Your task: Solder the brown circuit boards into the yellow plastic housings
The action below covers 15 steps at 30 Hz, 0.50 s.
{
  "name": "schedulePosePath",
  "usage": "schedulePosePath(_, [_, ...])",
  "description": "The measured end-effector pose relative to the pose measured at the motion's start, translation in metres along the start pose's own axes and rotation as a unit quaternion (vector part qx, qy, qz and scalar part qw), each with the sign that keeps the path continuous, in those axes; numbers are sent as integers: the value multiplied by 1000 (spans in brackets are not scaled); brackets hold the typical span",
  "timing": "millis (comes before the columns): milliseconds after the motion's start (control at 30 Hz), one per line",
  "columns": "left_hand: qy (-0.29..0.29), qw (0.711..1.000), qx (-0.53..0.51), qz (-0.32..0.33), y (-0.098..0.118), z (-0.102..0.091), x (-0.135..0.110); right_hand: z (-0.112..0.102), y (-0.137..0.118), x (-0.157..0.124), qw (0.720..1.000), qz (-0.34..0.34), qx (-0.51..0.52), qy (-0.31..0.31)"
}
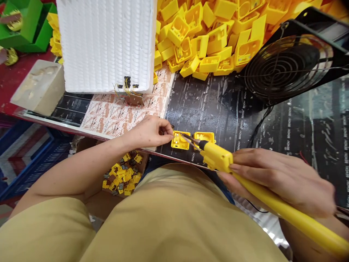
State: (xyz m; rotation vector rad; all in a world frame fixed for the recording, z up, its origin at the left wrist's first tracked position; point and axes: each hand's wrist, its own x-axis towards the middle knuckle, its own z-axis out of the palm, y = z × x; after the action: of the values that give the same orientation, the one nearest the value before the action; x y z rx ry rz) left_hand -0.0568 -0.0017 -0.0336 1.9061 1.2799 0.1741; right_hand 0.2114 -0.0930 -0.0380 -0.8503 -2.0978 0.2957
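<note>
My left hand (151,131) pinches the left edge of a small yellow plastic housing (180,141) lying on the black bench mat near the front edge. A second yellow housing (204,137) lies just to its right. My right hand (275,178) is wrapped round the long handle of a yellow soldering iron (218,157), whose metal tip rests inside the first housing.
A big heap of yellow housings (207,32) fills the back. A white foam block (107,43) stands back left, a black fan (286,65) at right, a grey block (39,85) and green bins (27,25) at far left. A box of small yellow parts (122,178) sits below the bench edge.
</note>
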Motion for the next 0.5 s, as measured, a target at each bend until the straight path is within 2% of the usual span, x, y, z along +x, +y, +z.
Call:
schedulePosePath(100, [-9, 1000, 19, -9, 1, -2, 1, -6, -3, -4, 996, 84, -30, 2])
schedulePosePath(267, [-5, 1000, 11, -6, 2, -2, 1, -3, -4, -3, 998, 57, -36, -2])
schedulePosePath(433, [5, 999, 45, 12, 8, -1, -1, 0, -3, -1, 999, 37, -21, 14])
schedulePosePath(500, [11, 998, 62, 19, 10, -1, -1, 0, -4, -1, 998, 53, -16, 19])
